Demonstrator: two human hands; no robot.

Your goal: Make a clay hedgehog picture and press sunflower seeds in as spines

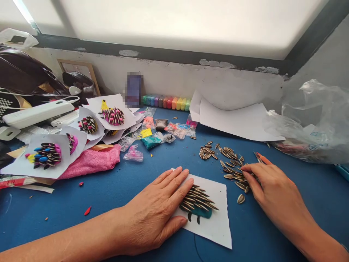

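My left hand (160, 203) lies flat with its fingers stretched over the left side of a white paper sheet (222, 233). On that sheet is a teal clay shape (203, 211) with rows of striped sunflower seeds (199, 196) stuck in it like spines. Two small black pieces sit below the clay like legs. Part of the shape is hidden by my left hand. To the right, my right hand (275, 189) reaches into a loose pile of sunflower seeds (231, 163). Its thumb and forefinger pinch at a seed there. A smaller seed pile (207, 152) lies just beyond.
Finished seed-and-clay pictures (111, 115) lie at the left, near a pink cloth (92, 162) and a white power strip (38, 112). Small clay bags (151, 142) and a row of coloured clay (166, 102) sit behind. Blank paper (234, 120) and a plastic bag (313, 127) stand back right.
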